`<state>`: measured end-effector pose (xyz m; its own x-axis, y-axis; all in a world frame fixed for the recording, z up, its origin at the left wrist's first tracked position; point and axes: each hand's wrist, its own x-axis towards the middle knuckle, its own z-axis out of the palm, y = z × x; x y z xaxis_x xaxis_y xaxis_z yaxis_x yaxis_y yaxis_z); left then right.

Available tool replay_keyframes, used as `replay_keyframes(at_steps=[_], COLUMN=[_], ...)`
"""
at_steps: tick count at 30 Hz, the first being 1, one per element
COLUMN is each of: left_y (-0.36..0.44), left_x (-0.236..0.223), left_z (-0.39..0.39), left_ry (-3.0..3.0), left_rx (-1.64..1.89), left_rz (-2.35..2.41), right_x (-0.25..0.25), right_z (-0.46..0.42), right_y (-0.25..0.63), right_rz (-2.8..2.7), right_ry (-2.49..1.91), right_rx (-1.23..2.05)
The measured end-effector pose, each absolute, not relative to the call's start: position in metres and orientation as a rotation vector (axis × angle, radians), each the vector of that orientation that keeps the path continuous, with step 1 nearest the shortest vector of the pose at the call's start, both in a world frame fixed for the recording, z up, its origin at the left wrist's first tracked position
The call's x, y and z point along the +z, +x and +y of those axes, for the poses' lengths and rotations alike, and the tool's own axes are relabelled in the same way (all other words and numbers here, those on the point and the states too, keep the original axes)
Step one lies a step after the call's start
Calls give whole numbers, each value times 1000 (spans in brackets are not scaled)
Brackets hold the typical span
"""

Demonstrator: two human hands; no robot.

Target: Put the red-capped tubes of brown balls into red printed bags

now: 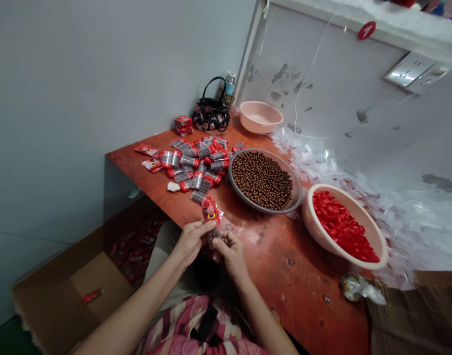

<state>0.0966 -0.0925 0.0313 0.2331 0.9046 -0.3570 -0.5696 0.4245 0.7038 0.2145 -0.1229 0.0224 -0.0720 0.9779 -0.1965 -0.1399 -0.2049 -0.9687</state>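
Note:
Over the table's front edge, my left hand [191, 241] is closed on a red printed packet [210, 209] with a yellow spot, pinched by thumb and fingers. My right hand [230, 254] grips a small clear container [214, 237] with dark balls inside, right below the packet. My fingers partly cover both, and I cannot tell whether they are joined. Just beyond lies a pile of filled clear containers with red ends [198, 162]. Beside the pile stands a grey bowl [297, 195] full of shiny brown balls. A pale pink bowl [307, 217] farther right holds red plastic caps.
Clear plastic pieces [332, 167] are heaped along the wall. At the back are a pink basin [260, 118], a black handbag [211, 113] and stacked red packs [183, 125]. An open cardboard box [59, 301] sits below left. Brown cardboard [421, 315] lies at the right.

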Motion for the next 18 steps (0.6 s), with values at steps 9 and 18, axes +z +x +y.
replay_keyframes(at_steps=[9, 18], left_y=[97, 102], left_x=[28, 25], left_z=[-96, -105], left_ry=[385, 468], left_rx=[1107, 1060], left_rz=[860, 862], right_x=[23, 16], right_z=[-125, -124], right_y=[214, 210], right_rz=[-1236, -926], right_ry=[-1340, -1184], right_rx=[1227, 1542])
